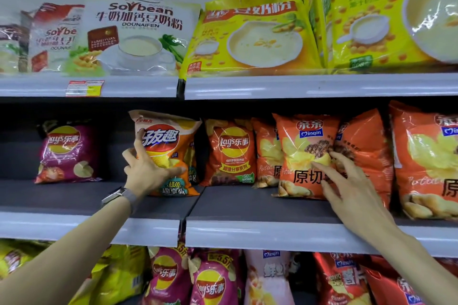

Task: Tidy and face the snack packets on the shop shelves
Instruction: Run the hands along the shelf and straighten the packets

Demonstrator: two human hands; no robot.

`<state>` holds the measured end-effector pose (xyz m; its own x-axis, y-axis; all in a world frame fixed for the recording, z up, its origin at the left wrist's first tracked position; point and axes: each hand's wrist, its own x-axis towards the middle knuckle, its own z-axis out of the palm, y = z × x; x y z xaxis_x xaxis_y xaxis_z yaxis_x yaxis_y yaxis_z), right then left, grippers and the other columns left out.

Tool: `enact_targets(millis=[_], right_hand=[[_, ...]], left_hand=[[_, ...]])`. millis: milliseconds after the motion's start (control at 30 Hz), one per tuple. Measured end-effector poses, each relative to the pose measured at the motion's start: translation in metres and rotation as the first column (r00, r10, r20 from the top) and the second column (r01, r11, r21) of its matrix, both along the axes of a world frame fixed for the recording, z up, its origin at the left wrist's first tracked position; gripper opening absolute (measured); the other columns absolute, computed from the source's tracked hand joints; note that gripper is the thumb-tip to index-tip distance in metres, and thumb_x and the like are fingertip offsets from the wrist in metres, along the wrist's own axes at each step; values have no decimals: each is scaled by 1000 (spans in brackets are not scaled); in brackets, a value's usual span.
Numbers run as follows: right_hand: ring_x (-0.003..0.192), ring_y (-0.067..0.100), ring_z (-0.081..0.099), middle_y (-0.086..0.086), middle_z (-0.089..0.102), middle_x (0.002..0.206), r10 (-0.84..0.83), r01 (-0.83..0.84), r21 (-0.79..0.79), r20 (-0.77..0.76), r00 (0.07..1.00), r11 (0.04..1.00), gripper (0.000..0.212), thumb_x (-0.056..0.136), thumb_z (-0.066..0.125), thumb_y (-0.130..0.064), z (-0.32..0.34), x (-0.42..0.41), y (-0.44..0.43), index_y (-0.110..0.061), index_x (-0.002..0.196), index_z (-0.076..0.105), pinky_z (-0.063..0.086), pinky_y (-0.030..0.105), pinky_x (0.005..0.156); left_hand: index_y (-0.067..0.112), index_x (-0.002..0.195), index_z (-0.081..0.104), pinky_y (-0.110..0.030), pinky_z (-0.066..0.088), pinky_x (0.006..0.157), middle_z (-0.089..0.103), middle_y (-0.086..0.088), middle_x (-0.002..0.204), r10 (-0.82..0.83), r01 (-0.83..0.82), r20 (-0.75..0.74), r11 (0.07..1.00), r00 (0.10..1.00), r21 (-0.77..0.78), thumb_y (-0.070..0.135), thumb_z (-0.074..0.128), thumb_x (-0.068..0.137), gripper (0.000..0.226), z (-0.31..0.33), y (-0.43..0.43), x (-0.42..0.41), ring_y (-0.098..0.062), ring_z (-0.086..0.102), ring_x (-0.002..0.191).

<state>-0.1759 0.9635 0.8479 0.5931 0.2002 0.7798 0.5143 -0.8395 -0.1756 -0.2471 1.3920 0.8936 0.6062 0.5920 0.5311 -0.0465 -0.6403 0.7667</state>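
Left hand [146,171] gripped a chip bag [171,141] at its left edge, thumb across the lower front and a finger running up the side. The bag stood upright on the middle shelf [247,208]. A watch [116,195] sat on that wrist.

Right hand [347,181] was spread with fingers straight, tips at the front of a Qinqin bag [302,153]. They probably touched it, though blur left that unsure.

The hands were well apart, and a Lay's bag [230,151] stood between them, set further back. Left of the left hand, apart from it, stood a purple bag [67,153]. Above the left hand were soybean bags [138,32]; above the right, yellow bags [255,32]. More packets [210,280] lay below both arms.
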Motion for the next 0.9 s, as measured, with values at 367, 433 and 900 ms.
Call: enact_targets(millis=[367, 433, 900], right_hand=[[145, 23, 31, -6, 25, 162, -1, 0, -25, -10, 1000, 1000, 46, 104, 49, -30, 2, -2, 0, -42, 149, 49, 39, 52, 113], [145, 23, 32, -5, 26, 162, -10, 10, -29, -6, 1000, 1000, 46, 104, 49, -30, 2, -4, 0, -43, 148, 49, 40, 53, 112], [151, 27, 28, 1, 34, 164, -177, 156, -163, -123, 977, 974, 59, 101, 48, -51, 16, -48, 19, -28, 155, 42, 28, 48, 118]], left_hand=[[55, 157, -9, -63, 19, 125, 0, -14, 170, 1, 9, -114, 996, 994, 89, 67, 93, 59, 141, -1, 5, -15, -47, 8, 156], [45, 163, -5, -58, 14, 128, -7, -11, 172, 25, -2, -152, 988, 988, 154, 64, 91, 65, 139, -2, 3, -23, -42, 0, 158], [22, 152, 52, -46, 36, 116, 51, -4, 151, -191, 282, -244, 858, 951, 429, 51, 47, 81, 77, -14, -131, -78, -30, 38, 140]])
